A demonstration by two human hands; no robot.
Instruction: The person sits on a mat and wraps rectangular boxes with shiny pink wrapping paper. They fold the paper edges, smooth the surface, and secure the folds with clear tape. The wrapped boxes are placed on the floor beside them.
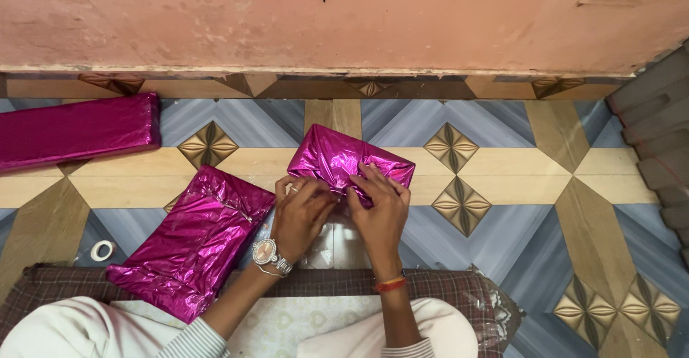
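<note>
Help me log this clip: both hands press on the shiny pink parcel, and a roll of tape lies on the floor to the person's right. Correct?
Not quite. The roll of tape lies to the person's left, as the head view shows. The left hand and right hand do press on the shiny pink parcel.

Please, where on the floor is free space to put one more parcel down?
Bare tiles lie right of the parcel under the hands, toward the dark steps. The left is crowded: wrapped parcel, long roll, tape ring.

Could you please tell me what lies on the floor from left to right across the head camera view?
Long magenta wrapped roll → tape roll → flat magenta foil package → left hand → right hand, both on the magenta parcel.
</note>
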